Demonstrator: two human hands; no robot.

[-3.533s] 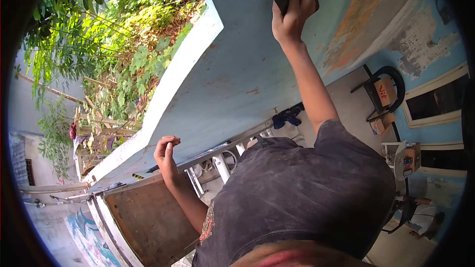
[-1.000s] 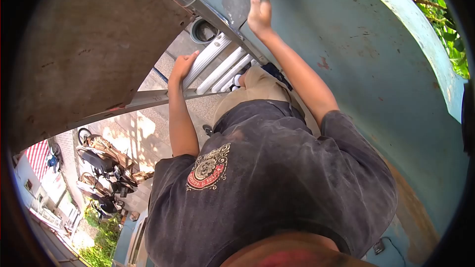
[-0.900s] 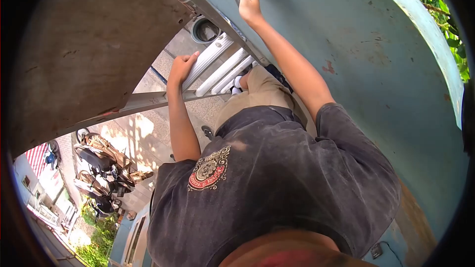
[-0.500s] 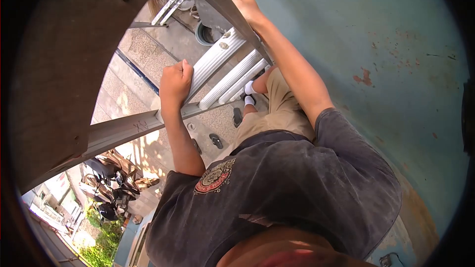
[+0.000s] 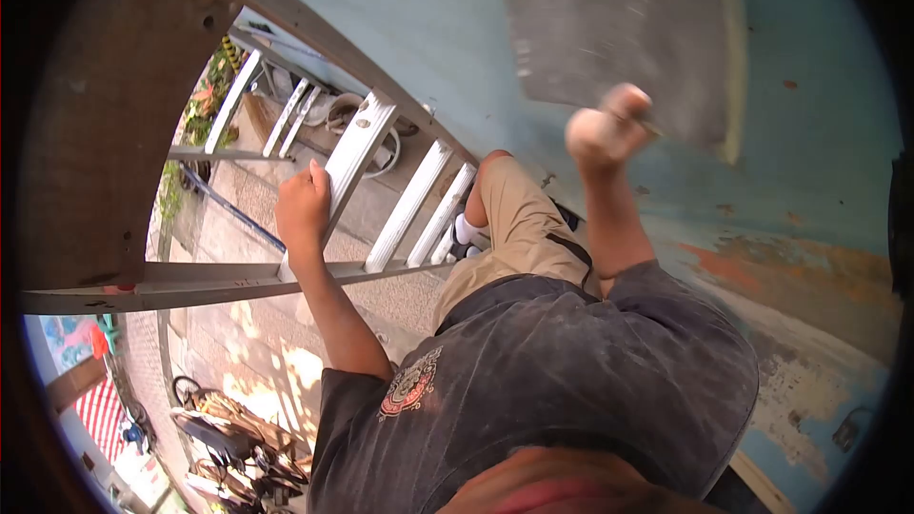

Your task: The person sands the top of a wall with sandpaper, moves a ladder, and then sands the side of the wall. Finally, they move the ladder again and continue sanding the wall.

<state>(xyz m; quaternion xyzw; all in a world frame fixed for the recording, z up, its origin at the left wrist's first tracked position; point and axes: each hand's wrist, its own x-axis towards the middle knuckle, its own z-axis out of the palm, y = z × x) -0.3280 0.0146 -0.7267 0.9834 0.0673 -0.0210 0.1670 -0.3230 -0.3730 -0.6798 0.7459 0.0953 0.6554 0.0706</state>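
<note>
My left hand [image 5: 303, 202] is closed round a white ribbed rung [image 5: 354, 141] of the stepladder, its thumb lying along the rung. On the other side, my right hand [image 5: 609, 131], blurred by motion, grips the lower edge of a dark grey sheet [image 5: 624, 33]. That sheet is flat and roughly square, with a pale strip down its right edge, and overlaps the blue-green wall [image 5: 809, 133] in this view. Both the hand and the sheet stand out to the right of the ladder's side rail [image 5: 314, 48].
A brown board [image 5: 105, 133] covers the upper left, close to my head. Below are more ladder rungs [image 5: 409, 205], the paved ground, a bucket [image 5: 386, 154] and a parked motorcycle [image 5: 238, 443]. The wall has peeling patches [image 5: 762, 262] at the right.
My right hand has swung away from the ladder rail to the right, bringing the grey sheet out in front of the wall. My left hand remains on the rung; the view has turned.
</note>
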